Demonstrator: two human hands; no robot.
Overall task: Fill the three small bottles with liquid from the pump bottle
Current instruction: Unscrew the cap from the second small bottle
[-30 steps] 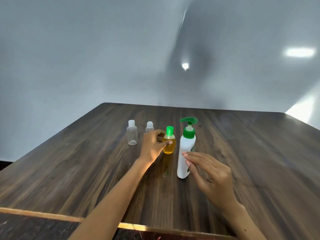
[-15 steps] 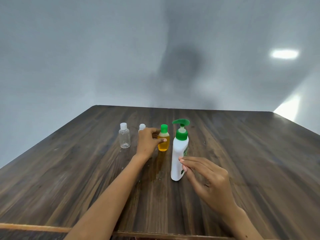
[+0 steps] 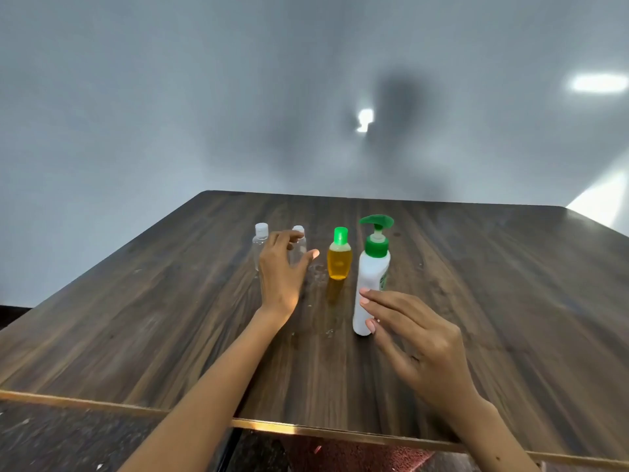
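table [image 3: 476,301]: dark wood-grain, matt; pump bottle [image 3: 371,284]: glossy white plastic

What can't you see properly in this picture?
1. Middle clear bottle, head view: the left hand covers most of it, so whether the fingers touch it is unclear.
2. Pump bottle label, head view: too small and turned away to read, and the right hand fingertips overlap the bottle.
3. Far clear bottle, head view: its lower right side is behind the left hand, and any liquid inside cannot be told.
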